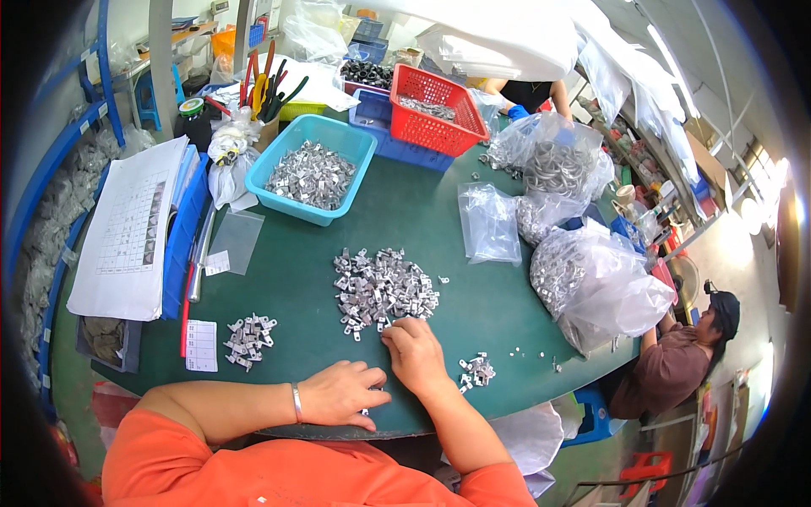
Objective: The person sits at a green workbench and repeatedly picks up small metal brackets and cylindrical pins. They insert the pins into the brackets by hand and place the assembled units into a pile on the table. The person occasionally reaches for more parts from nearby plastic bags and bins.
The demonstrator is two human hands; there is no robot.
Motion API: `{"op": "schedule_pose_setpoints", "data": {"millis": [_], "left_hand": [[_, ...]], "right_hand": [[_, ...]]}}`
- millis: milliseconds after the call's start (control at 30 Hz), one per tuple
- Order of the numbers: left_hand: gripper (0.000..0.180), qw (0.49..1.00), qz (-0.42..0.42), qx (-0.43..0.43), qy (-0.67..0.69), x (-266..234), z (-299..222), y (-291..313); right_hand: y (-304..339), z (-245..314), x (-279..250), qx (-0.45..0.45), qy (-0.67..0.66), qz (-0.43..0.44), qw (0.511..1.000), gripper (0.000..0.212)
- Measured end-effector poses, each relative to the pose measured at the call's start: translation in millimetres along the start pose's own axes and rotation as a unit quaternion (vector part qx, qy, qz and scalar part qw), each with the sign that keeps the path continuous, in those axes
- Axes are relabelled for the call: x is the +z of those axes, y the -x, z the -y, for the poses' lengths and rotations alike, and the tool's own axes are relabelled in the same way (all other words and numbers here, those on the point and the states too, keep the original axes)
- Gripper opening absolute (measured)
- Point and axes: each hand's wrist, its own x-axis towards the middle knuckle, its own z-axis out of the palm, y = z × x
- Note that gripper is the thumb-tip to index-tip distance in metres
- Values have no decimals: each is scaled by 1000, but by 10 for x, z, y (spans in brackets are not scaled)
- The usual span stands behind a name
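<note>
A heap of small silver metal brackets [380, 291] lies on the green table in front of me. At the heap's near edge is my right hand [412, 351], its fingers bent and pressed together; what sits between the fingertips is hidden. My left hand [342, 394], with a bracelet on the wrist, rests close to the table's front edge. Its fingers are curled round a few metal brackets [365, 411], which show partly beneath it. Two smaller groups flank my hands: a bracket pile [249, 340] on the left and a bracket cluster [477, 372] on the right.
Farther back stand a turquoise basin [312, 218] of brackets and a red basket [439, 122] on a blue bin. Plastic bags [591, 279] of metal parts fill the right side. Papers [127, 228] and a pen [197, 283] lie left. Two other people are beyond the table's edges.
</note>
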Motion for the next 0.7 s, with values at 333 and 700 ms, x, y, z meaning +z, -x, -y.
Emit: {"op": "schedule_pose_setpoints", "data": {"millis": [333, 700], "left_hand": [[38, 911, -271, -155, 268, -32, 26, 54], [16, 889, -313, -181, 283, -18, 39, 44]], "right_hand": [[492, 508, -154, 31, -145, 144, 978, 55], [478, 569, -17, -154, -30, 114, 981, 24]]}}
